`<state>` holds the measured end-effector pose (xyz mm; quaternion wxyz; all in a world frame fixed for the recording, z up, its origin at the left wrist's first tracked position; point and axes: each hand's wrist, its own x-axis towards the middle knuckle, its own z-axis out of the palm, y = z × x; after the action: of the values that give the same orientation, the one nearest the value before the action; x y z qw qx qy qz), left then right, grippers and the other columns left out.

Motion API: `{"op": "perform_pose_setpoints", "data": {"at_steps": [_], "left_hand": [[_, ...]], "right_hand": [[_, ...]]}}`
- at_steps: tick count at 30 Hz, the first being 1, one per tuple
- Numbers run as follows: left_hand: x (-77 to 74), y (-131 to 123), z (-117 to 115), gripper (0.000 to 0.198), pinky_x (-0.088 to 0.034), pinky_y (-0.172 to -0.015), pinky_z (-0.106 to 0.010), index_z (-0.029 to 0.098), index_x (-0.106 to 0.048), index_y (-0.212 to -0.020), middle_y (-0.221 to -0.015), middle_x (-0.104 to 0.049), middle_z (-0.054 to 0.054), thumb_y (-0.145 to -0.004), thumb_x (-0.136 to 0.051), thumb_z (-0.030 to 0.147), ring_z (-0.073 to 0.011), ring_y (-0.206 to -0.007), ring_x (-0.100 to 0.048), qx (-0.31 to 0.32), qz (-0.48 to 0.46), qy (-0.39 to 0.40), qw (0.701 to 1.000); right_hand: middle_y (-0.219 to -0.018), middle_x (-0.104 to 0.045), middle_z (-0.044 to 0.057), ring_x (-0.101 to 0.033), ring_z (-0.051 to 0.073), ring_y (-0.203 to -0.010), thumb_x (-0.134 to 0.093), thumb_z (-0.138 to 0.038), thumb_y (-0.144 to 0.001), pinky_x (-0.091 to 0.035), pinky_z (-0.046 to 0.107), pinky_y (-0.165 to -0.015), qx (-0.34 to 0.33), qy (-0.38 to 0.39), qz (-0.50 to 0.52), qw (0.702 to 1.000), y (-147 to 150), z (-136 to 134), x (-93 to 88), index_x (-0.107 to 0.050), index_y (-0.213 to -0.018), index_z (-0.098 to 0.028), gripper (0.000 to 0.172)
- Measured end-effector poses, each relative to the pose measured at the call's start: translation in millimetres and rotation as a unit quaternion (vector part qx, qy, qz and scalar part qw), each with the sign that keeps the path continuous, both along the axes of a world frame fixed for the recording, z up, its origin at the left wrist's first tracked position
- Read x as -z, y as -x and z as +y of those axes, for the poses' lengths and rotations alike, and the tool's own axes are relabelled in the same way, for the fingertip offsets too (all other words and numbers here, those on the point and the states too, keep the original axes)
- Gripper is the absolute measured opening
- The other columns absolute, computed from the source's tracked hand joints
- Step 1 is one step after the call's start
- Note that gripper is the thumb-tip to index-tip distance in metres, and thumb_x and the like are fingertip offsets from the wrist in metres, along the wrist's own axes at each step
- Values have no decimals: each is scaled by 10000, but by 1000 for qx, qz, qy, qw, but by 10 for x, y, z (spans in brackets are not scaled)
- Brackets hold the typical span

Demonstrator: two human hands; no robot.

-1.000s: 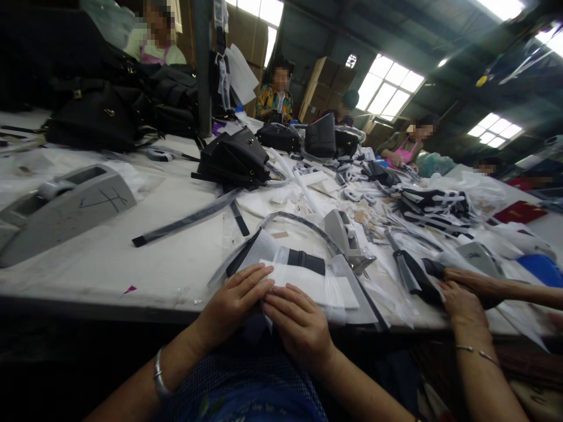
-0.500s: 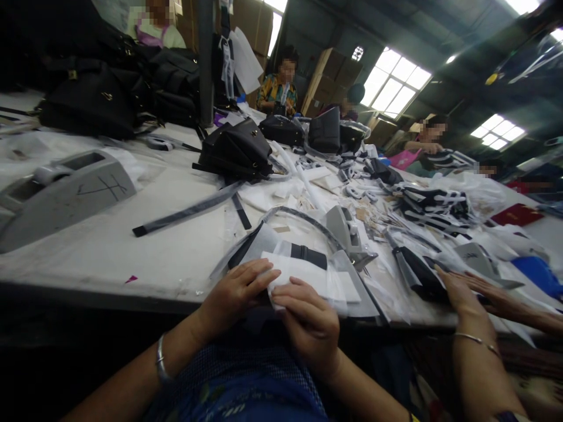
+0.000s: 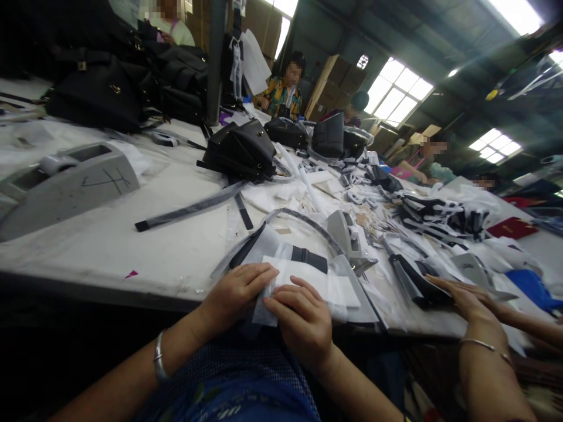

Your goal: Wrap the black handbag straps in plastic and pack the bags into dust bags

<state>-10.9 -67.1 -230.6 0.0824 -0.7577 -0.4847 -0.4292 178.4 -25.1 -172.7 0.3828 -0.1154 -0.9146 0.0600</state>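
Note:
A black handbag (image 3: 310, 258) lies flat at the table's front edge, with its wrapped strap (image 3: 303, 215) arching behind it. White wrapping sheet (image 3: 303, 284) covers much of the bag, and a loose end hangs over the edge below my fingers. My left hand (image 3: 240, 288) grips the sheet's near left part, thumb side towards the bag. Beside it, my right hand (image 3: 304, 319) has its fingers curled over the sheet's near edge. The fingertips of both hands are partly hidden by the sheet.
A co-worker's hands (image 3: 466, 299) press on another black bag (image 3: 416, 278) at the right. Grey tape dispensers (image 3: 105, 181) stand left and right of me. Finished-looking black bags (image 3: 244, 146), a wrapped strap (image 3: 189, 206) and scattered wrapping lie farther back.
A piece of the white sheet now hangs lower between my hands, over the table edge. My right hand has shifted slightly left. The camera view has tilted a little.

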Motion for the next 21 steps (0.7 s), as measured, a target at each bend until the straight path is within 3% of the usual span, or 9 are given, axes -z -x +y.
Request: {"op": "perform_pose_setpoints", "data": {"at_steps": [7, 13, 18, 21], "left_hand": [[23, -8, -3, 320, -527, -1012, -400, 126, -578, -1249, -1299, -650, -156, -937, -508, 122, -253, -1252, -586, 0, 5, -6, 1000], [31, 37, 15, 419, -539, -1003, -393, 133, -524, -1324, -1264, -673, -148, -906, -528, 115, -235, -1215, -617, 24, 10, 15, 1000], [-182, 195, -66, 728, -459, -1108, -421, 184, -374, -1480, -1449, -540, -126, -789, -559, 49, -240, -1373, -471, 124, 20, 134, 983], [-358, 268, -105, 751, -425, -1137, -437, 179, -364, -1496, -1494, -493, -130, -783, -586, 100, -258, -1398, -439, 155, 15, 193, 969]], "right_hand": [[-861, -771, 11, -720, 173, -869, -603, -78, -915, -585, 369, -881, -22, -8, 19, 1000, 23, -35, 160, -699, -1112, -241, 273], [-900, -772, 19, -718, 175, -944, -601, -73, -907, -577, 360, -936, -38, -42, -19, 998, -60, 25, 256, -689, -1154, -215, 298], [-1067, -757, 74, -670, 228, -1128, -521, -66, -851, -541, 443, -1029, -63, -19, -47, 997, -149, -1, 264, -629, -1268, -171, 444], [-1138, -728, 105, -651, 243, -1158, -491, -75, -822, -546, 471, -1012, -85, 40, -38, 995, -161, -32, 181, -587, -1311, -168, 507]]}}
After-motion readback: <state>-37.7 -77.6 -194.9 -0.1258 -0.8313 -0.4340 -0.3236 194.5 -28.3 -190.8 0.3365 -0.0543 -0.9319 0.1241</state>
